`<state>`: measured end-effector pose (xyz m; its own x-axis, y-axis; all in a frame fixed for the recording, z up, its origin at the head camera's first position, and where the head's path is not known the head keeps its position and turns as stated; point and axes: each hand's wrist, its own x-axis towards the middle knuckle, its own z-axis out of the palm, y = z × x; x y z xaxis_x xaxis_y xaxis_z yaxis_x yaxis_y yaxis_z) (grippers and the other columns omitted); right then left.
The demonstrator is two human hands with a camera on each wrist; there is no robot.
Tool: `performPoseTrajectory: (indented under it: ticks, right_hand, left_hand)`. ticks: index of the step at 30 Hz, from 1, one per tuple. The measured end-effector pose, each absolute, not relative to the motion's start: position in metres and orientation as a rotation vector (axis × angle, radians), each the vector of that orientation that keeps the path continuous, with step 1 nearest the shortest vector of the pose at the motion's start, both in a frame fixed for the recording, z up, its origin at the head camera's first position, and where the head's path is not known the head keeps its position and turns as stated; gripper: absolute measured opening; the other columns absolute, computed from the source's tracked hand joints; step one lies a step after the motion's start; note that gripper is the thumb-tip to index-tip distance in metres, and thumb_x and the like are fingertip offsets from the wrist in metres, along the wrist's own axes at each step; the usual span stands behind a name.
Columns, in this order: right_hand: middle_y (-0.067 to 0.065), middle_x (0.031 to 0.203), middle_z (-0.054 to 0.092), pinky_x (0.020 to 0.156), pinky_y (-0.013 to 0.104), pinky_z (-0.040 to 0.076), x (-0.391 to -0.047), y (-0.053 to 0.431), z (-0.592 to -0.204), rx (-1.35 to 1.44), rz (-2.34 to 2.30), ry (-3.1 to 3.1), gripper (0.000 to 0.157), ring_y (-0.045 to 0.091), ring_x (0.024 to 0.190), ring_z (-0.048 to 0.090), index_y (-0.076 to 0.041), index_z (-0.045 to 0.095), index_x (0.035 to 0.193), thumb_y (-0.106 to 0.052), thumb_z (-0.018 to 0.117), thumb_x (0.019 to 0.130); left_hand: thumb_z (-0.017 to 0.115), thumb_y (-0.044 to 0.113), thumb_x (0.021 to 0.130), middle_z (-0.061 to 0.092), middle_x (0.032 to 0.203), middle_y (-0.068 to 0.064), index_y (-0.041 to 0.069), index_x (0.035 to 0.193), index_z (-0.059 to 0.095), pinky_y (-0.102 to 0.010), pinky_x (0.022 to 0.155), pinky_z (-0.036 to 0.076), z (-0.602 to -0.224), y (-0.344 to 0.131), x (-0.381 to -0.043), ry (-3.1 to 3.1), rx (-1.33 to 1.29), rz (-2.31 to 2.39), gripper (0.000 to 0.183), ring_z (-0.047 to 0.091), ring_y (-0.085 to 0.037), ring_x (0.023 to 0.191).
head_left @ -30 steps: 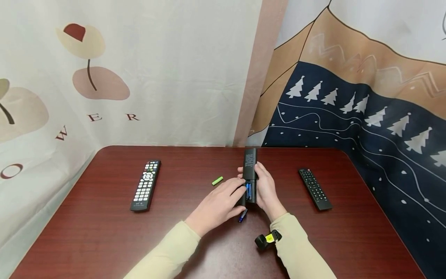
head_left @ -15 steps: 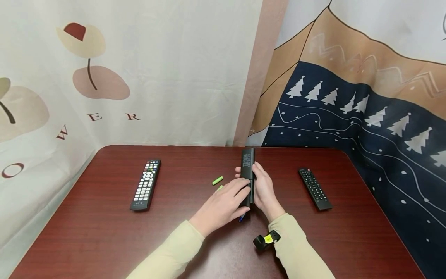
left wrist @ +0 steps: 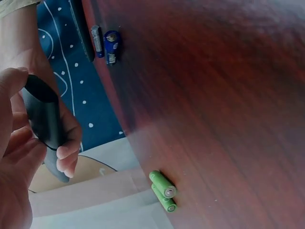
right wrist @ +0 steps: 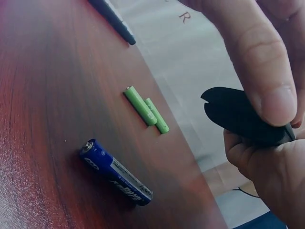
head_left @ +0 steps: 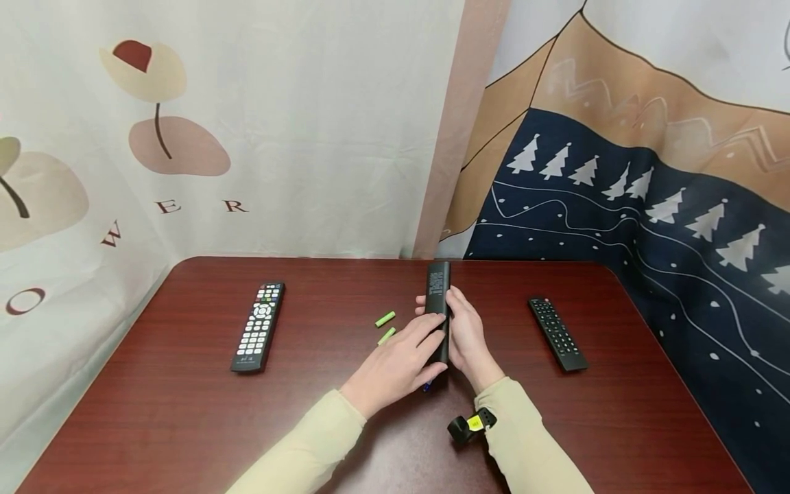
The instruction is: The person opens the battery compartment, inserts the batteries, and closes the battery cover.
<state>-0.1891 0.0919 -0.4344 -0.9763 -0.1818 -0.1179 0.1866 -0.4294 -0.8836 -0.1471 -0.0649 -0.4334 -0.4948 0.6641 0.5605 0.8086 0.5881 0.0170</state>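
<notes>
Just now the batt. cover [head_left: 441, 348] of my black remote [head_left: 438, 281], held above the worktop [head_left: 327, 322], has gone over the blue-batt. bay, so it seems nearly closed, w/ my R hand [head_left: 467, 333] curled round the side and my L hand [head_left: 400, 360] pinching the lower end

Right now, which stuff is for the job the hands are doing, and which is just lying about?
Seems part of the job:
the held remote
the loose green batteries
the loose blue batteries

Probably just lying about:
the remote with white buttons
the small-buttoned black remote, which nobody is touching
</notes>
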Motion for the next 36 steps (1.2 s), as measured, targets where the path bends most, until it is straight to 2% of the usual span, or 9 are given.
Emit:
performPoseTrajectory:
  ticks: [4,12,18,30,36]
  right_hand:
    - [0.014,0.126,0.063,0.088,0.032,0.057,-0.1889,0.0926,-0.4335,0.011,-2.482,1.536,0.045,0.024,0.110,0.066,-0.014,0.034,0.157,-0.027,0.027,0.114]
    - [0.012,0.125,0.064,0.089,0.031,0.058,-0.1871,0.0936,-0.4319,0.033,-2.502,1.510,0.045,0.027,0.113,0.065,-0.015,0.034,0.157,-0.025,0.026,0.114]
    - [0.011,0.122,0.064,0.090,0.032,0.058,-0.1862,0.0940,-0.4321,0.012,-2.510,1.488,0.046,0.018,0.105,0.068,-0.015,0.033,0.158,-0.025,0.025,0.114]
    - [0.008,0.114,0.064,0.082,0.029,0.056,-0.1846,0.0909,-0.4333,-0.035,-2.523,1.532,0.045,0.016,0.093,0.066,-0.011,0.035,0.155,-0.025,0.022,0.114]
    - [0.008,0.113,0.062,0.081,0.028,0.055,-0.1838,0.0904,-0.4340,-0.016,-2.532,1.555,0.046,0.015,0.091,0.064,-0.012,0.035,0.156,-0.027,0.023,0.114]
  left_hand:
    - [0.083,0.028,0.089,0.059,0.139,-0.012,0.001,0.125,0.065,-0.029,0.098,0.054,-0.4348,-0.0659,-0.1469,-2.325,-1.168,-0.393,0.047,0.057,-0.022,0.128]
    - [0.084,0.024,0.088,0.057,0.141,-0.015,0.005,0.128,0.065,-0.035,0.110,0.047,-0.4359,-0.0683,-0.1474,-2.332,-1.171,-0.400,0.048,0.055,-0.030,0.133]
    - [0.085,0.025,0.087,0.055,0.144,-0.020,0.007,0.124,0.063,-0.040,0.106,0.051,-0.4369,-0.0696,-0.1494,-2.330,-1.167,-0.413,0.046,0.055,-0.034,0.134]
    - [0.087,0.027,0.084,0.058,0.139,-0.018,0.007,0.120,0.066,-0.035,0.109,0.048,-0.4346,-0.0695,-0.1527,-2.281,-1.172,-0.384,0.046,0.058,-0.033,0.130]
    - [0.087,0.026,0.085,0.059,0.138,-0.017,0.008,0.120,0.068,-0.032,0.114,0.042,-0.4335,-0.0688,-0.1541,-2.281,-1.173,-0.399,0.043,0.058,-0.030,0.129]
